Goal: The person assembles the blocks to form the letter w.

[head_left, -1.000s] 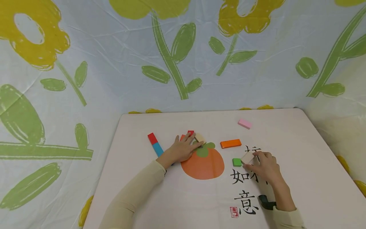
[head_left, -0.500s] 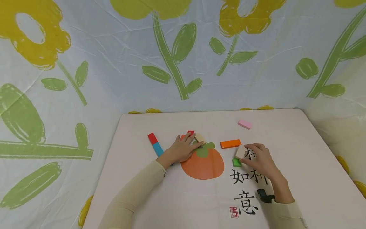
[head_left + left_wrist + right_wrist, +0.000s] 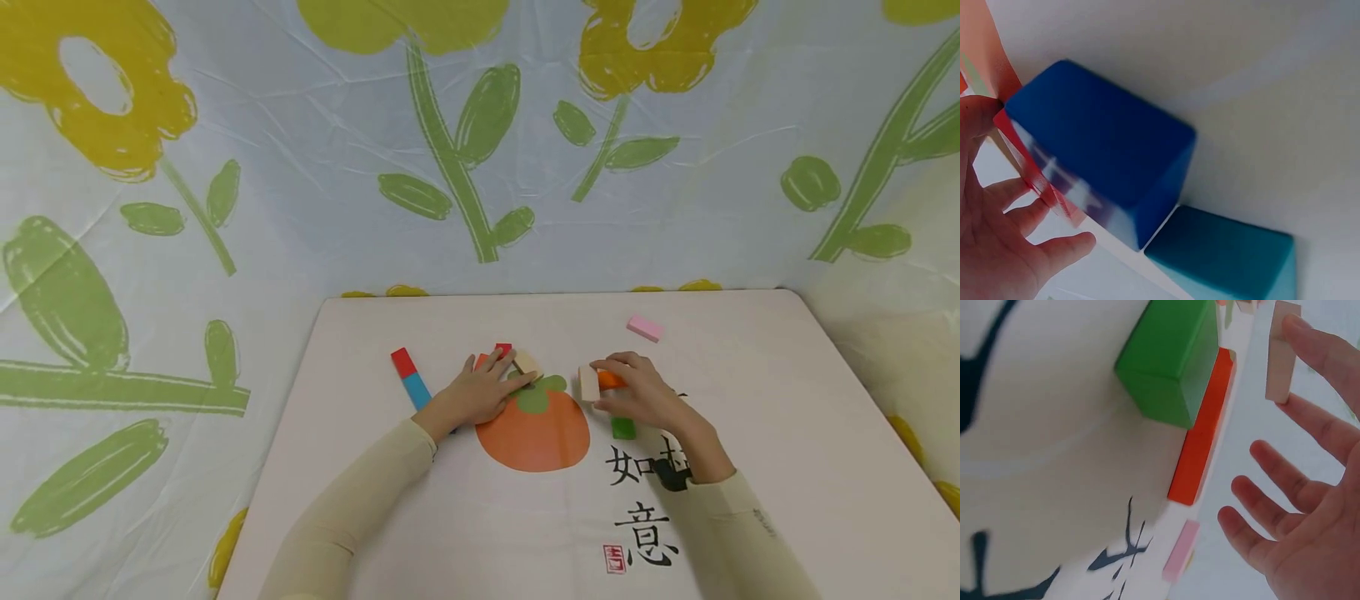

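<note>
My right hand (image 3: 637,392) pinches a plain wooden block (image 3: 588,384) between thumb and fingertips, over the left end of the orange block (image 3: 611,380). In the right wrist view the same wooden block (image 3: 1281,353) stands on end between thumb and forefinger; the other fingers are spread. My left hand (image 3: 476,394) rests with fingers extended by small red blocks (image 3: 504,347) and a pale wooden block (image 3: 527,364), beside the printed persimmon (image 3: 534,429). The left wrist view has a red block (image 3: 1035,162) at its fingers, partly behind a dark blue block (image 3: 1100,131).
A green block (image 3: 623,427) lies just below the orange one. Farther back is a pink block (image 3: 646,327). A red block (image 3: 403,362) and a light blue block (image 3: 416,390) form a line left of my left hand. Black characters (image 3: 645,533) are printed on the mat.
My right hand has carried the wooden block leftward and away from me, past the green block to the orange block. My left hand has stayed in place.
</note>
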`<state>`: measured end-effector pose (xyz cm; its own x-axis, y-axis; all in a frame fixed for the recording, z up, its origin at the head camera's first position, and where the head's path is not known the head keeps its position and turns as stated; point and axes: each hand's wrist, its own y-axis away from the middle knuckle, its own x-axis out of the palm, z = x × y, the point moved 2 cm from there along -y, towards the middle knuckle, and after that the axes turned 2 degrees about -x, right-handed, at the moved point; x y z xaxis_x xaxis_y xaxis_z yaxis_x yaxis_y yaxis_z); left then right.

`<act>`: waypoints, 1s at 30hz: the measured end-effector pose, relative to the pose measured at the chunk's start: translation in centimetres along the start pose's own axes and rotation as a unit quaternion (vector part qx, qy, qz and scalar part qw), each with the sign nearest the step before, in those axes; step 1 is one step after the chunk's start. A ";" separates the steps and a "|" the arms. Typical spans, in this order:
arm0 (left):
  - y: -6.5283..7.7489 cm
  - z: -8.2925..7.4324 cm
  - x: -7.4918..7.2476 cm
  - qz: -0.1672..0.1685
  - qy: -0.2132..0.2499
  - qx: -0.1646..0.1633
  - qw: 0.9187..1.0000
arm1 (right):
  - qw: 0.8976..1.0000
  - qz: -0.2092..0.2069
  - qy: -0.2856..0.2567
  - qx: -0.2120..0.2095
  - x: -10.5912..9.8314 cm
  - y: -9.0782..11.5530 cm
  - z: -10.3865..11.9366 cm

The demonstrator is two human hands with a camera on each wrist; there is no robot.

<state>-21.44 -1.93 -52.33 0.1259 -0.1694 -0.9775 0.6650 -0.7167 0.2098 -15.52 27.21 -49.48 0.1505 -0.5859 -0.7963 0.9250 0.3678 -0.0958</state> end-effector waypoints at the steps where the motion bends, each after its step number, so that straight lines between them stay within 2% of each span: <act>1: 0.0 0.0 0.0 0.000 0.000 0.001 1.000 | 1.000 0.004 0.000 -0.006 0.1 -0.3 0.0; 6: -0.1 0.0 -0.1 0.002 0.000 0.000 1.000 | 0.999 0.024 0.010 -0.040 0.7 -1.7 0.2; 11: -0.1 0.0 0.1 0.013 -0.001 -0.004 1.000 | 0.996 0.065 0.020 -0.049 1.4 -2.6 0.9; 16: -0.1 0.0 0.1 0.018 -0.001 -0.005 1.000 | 0.993 0.090 0.045 -0.063 2.0 -3.4 1.4; 23: 0.2 0.0 -0.1 0.005 0.000 0.002 1.000 | 0.988 0.121 0.069 -0.065 3.0 -3.9 1.5; 30: 0.3 -0.1 -0.3 0.008 -0.002 -0.001 1.000 | 0.985 0.137 0.081 -0.070 3.3 -4.1 1.7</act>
<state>-21.21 -1.98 -52.01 0.1333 -0.1828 -0.9741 0.6643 -0.7129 0.2247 -18.24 22.48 -50.72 0.3191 -0.3322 -0.8876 0.7987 0.5984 0.0632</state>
